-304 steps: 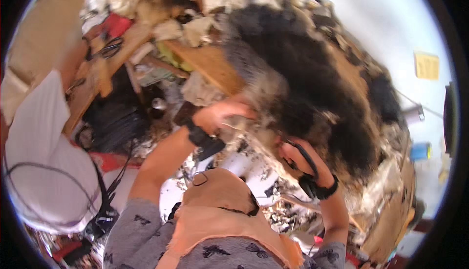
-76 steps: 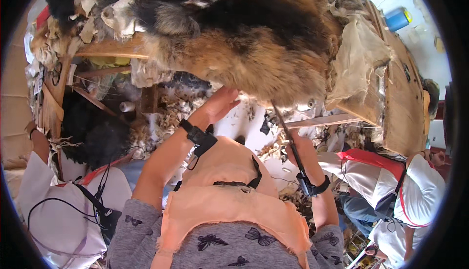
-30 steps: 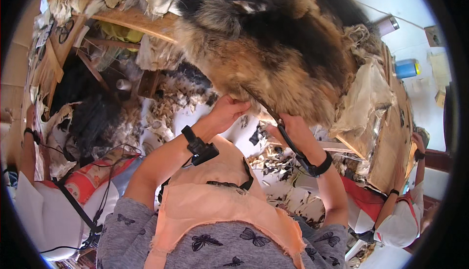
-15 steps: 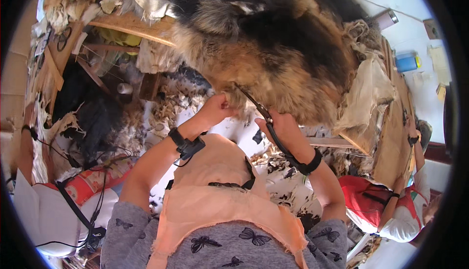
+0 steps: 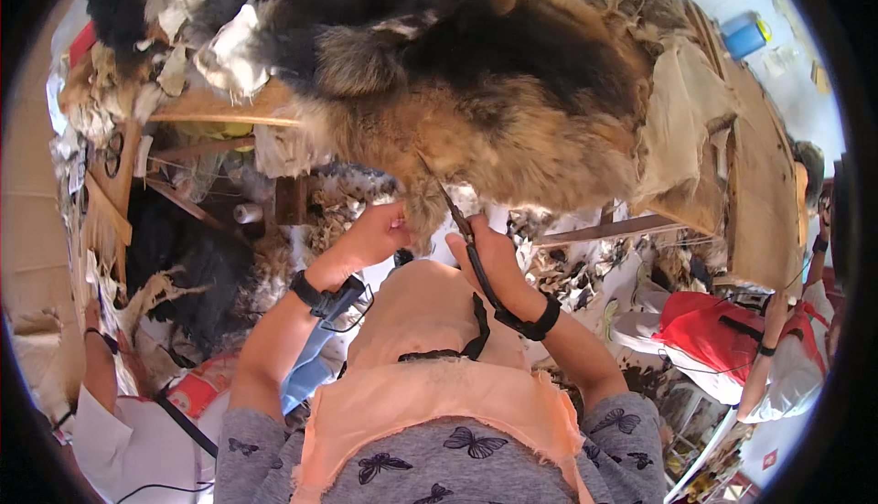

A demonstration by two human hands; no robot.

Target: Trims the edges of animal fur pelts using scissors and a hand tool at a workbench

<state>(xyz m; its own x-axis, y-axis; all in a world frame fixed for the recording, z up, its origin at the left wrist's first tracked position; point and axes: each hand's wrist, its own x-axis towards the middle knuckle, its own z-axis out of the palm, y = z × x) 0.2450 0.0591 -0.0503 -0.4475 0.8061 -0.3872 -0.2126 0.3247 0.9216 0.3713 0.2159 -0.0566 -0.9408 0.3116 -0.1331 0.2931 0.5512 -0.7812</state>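
A large black, tan and grey fur pelt [image 5: 540,134] lies over the wooden table, its near edge hanging down. My left hand [image 5: 373,237] is closed on a hanging tuft at that edge, pinching the fur between thumb and fingers. In my right hand [image 5: 498,266] is a pair of long dark scissors [image 5: 455,209]. Their blades point up and to the left, with the tips against the fur just above my left hand. Whether the blades are parted cannot be made out. One handle bow curves down beside my right wrist.
The wooden table edge [image 5: 229,107] shows at left, and beige cloth [image 5: 681,124] hangs at the right corner. Fur scraps [image 5: 585,275] litter the floor. Co-workers sit on both sides, one wearing a red apron [image 5: 700,326]. A blue container [image 5: 745,37] stands far right.
Both hands have come down toward my body and a little left, the scissors with them. The tuft in my left hand now stretches lower from the pelt's edge. The whole view has shifted slightly.
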